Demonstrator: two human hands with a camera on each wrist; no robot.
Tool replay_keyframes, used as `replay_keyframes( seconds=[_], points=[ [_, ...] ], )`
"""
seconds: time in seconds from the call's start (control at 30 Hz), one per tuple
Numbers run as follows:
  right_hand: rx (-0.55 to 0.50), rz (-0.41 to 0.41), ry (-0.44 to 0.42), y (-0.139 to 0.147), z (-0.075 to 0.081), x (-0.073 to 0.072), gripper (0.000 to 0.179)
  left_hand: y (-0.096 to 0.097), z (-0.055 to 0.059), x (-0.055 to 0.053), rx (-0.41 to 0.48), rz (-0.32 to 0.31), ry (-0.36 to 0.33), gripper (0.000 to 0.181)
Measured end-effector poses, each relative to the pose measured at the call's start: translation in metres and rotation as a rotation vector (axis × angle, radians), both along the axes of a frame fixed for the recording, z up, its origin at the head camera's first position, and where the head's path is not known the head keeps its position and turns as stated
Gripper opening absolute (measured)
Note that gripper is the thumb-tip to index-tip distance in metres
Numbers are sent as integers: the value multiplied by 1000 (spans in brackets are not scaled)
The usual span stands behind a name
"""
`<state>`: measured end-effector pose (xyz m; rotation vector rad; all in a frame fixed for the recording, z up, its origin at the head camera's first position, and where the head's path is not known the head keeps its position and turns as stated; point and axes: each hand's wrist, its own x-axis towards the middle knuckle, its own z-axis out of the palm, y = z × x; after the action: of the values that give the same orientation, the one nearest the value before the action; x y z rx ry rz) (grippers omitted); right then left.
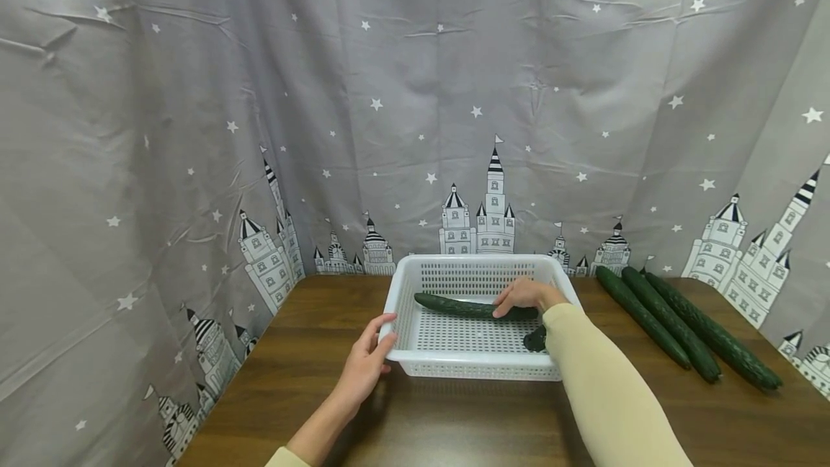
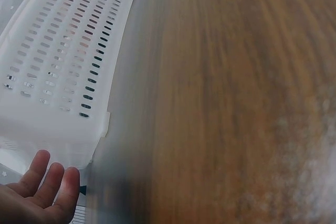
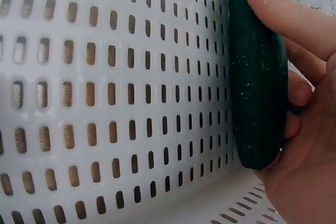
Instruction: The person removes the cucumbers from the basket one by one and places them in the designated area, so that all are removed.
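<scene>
A white plastic basket [image 1: 480, 357] with slotted walls stands on the wooden table. My left hand [image 1: 366, 362] holds its left side, the thumb over the rim. Three fingers [image 2: 66, 192] show close to the basket's end in the left wrist view. Inside the basket, my right hand [image 1: 527, 294] grips one dark green cucumber [image 1: 450, 306] near its right end. In the right wrist view the thumb [image 3: 286, 11] lies along one side of the cucumber [image 3: 257, 87] and the other fingers wrap the far side. A small black object [image 1: 534, 339] shows beneath the right wrist.
Three more cucumbers [image 1: 671, 323] lie side by side on the table [image 1: 305, 323], right of the basket. Behind the table hangs a grey curtain [image 1: 402, 56] printed with stars and castles, which also runs down the left side.
</scene>
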<state>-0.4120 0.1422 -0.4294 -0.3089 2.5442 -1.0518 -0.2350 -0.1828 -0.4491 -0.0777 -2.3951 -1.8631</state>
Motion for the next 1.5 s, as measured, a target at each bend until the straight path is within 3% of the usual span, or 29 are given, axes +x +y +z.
replay_keyframes(
  seconds=[0.6,0.9,1.5],
  points=[
    [25,49,42,-2,-6,4,42,-2,-2,1,1,2,-1,41],
    [3,26,45,-4,-9,2,39,-2,-1,1,12,12,4,41],
    [-18,56,74,-5,0,0,35,-1,-4,-1,7,22,3,40]
  ],
)
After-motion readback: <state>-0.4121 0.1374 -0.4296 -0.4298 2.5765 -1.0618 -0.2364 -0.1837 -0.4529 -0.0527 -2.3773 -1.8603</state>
